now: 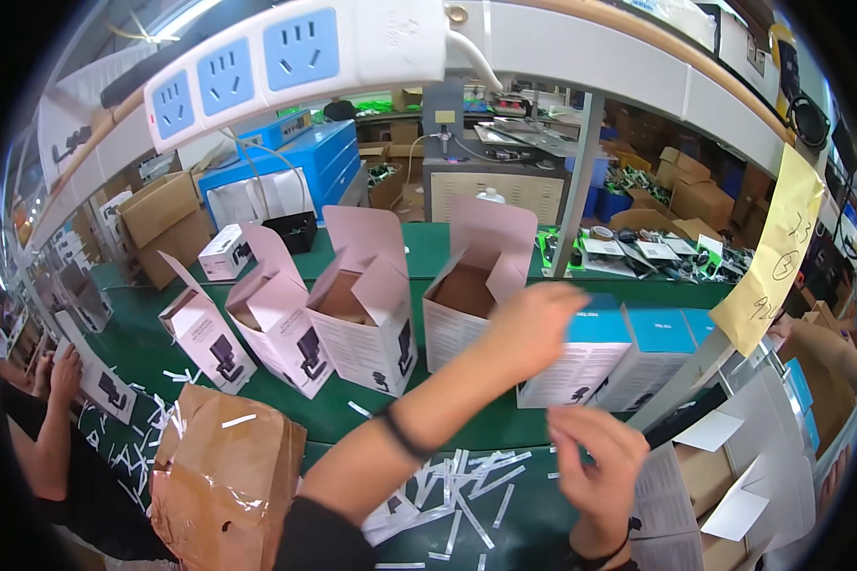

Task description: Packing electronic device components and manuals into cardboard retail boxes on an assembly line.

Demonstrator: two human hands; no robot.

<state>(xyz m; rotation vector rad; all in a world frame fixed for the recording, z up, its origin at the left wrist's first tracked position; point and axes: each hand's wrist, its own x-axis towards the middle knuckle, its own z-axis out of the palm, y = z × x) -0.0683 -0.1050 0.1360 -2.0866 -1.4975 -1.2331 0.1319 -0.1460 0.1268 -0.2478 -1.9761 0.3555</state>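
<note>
My left hand (533, 328) reaches across to the blue-topped white box (581, 366). Its fingers are at the box's upper edge and blurred, so their grip is unclear. Below and nearer, my right hand (600, 462) is raised, fingers curved, with a gap to the thumb and nothing visible between them. Beside the first box stands another blue-topped box (657, 333). Left of my hand, a row of white boxes with pink insides has the lids up: a wide box (448, 328), a second box (376, 347), a third box (295, 352) and a narrow box (214, 347).
Loose white strips (462, 504) litter the green table (352, 433). A taped brown carton (224, 466) stands at lower left. A metal post (581, 181) and a power strip (295, 57) frame the bench. At left, another person's hands hold a white box (105, 385); another person's arm (828, 347) shows at right.
</note>
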